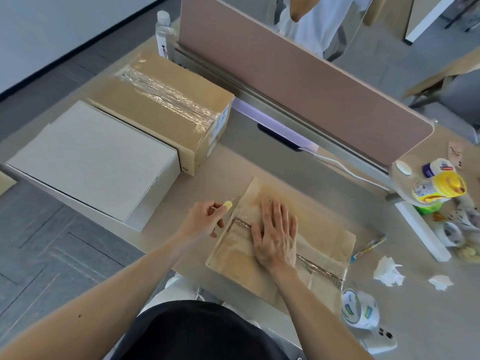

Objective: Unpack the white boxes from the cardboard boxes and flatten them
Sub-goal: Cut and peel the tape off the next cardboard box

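A beige desk point(228, 162) runs below a pink divider point(298, 74). Nearest the person lies the near carton point(324, 245), taped along its top. The right hand point(275, 237) presses flat on the top with its fingers straight and close together, across the tape seam. At 9 o'clock, just beside the carton's edge, the left hand point(205, 219) pinches a small yellow cutter point(227, 204). At 10 o'clock sits a white box point(91, 162), with the far carton point(161, 100) right behind it, also taped shut. A tape roll point(359, 310) and phone point(381, 341) lie at 5 o'clock, tissues point(388, 271) at 3 and bottles point(439, 188) at 2.
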`<state>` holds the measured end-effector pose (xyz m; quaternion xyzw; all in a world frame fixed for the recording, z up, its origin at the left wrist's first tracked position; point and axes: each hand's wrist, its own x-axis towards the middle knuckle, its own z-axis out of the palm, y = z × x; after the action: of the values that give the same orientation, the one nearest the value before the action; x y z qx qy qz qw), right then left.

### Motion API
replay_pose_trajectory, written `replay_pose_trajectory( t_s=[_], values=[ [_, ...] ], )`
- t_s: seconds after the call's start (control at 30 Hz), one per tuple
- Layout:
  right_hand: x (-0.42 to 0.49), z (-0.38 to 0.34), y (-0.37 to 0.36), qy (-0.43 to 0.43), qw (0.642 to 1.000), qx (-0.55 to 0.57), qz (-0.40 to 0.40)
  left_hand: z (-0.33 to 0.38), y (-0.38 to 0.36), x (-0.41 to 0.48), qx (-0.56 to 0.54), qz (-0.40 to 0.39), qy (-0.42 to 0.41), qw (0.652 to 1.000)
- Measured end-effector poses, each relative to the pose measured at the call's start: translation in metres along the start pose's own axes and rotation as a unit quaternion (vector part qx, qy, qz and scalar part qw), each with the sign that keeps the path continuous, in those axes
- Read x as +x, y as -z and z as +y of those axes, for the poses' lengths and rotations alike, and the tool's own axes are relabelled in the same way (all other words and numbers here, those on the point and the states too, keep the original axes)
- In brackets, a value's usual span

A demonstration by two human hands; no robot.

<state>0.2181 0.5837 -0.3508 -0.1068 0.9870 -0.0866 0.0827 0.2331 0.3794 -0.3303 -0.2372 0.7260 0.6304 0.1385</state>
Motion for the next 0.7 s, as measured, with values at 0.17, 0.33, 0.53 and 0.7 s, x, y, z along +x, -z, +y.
replay_pose_trajectory(
  t_s=[0.17,0.33,0.53,0.7],
  values=[
    [0.0045,0.0014,-0.0018,-0.007,1.0,0.007,-0.003,0.0031,-0.0034,0.0076,0.074,-0.021,-0.043,0.996],
    [0.0043,0.002,-0.0027,-0.01,1.0,0.012,0.006,0.0002,-0.0023,0.0047,0.1,-0.033,-0.069,0.992],
    [0.0043,0.0024,-0.0039,-0.008,1.0,0.008,0.008,0.0024,0.0,0.0014,0.15,-0.04,-0.106,0.982],
    [0.0043,0.0016,-0.0044,-0.006,1.0,0.012,0.021,0.0047,0.0061,-0.0003,0.198,-0.045,-0.135,0.97]
  ],
)
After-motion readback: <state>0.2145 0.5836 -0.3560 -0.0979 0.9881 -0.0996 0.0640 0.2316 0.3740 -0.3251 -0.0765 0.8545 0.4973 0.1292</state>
